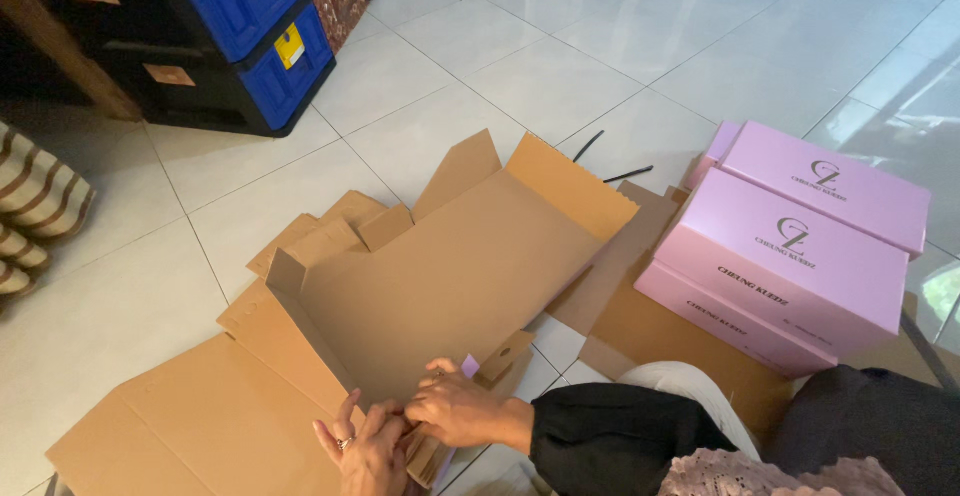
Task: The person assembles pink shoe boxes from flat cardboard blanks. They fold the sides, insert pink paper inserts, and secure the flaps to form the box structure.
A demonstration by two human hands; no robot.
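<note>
A flat brown cardboard box blank (450, 266) lies unfolded on the tiled floor, its pink outer side showing at one edge. My right hand (462, 408) pinches a small flap at the blank's near edge, fingers curled on the cardboard. My left hand (362, 446), with a ring on one finger, presses the same folded edge from below, fingers partly spread. Both hands touch each other at the near corner of the blank. A black sleeve covers my right forearm.
Three assembled pink boxes (790, 256) stand stacked at the right on more brown cardboard (650, 331). Other flat blanks (200, 416) lie under and left of the one being handled. Blue and black drawer units (250, 46) stand far left, striped cushions (35, 206) at the left edge.
</note>
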